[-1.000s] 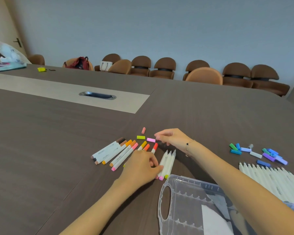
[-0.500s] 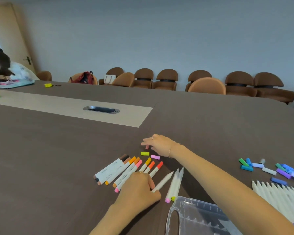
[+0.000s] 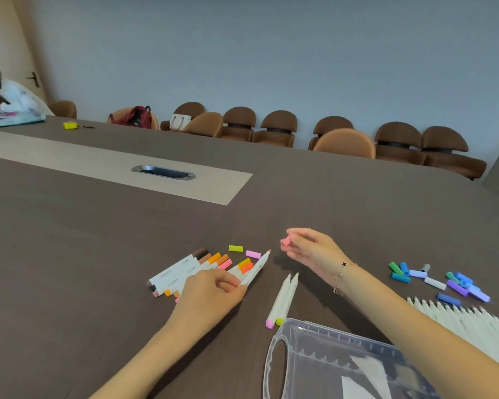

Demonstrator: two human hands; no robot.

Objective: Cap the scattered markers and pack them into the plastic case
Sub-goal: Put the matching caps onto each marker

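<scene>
An uncapped marker (image 3: 255, 269), tip pointing far-right, is gripped by the left hand (image 3: 211, 295); a pink cap (image 3: 285, 242) is pinched by the right hand (image 3: 311, 249). Paper is held in the plastic case (image 3: 274, 358).

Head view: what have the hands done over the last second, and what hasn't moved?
The right hand reached out to the far salmon-pink cap, pinched it and lifted it off the table. The left hand drew one uncapped marker out of the three white ones and holds it tip-up. The other two markers, the yellow cap, the pink cap and the plastic case stayed put.
</scene>
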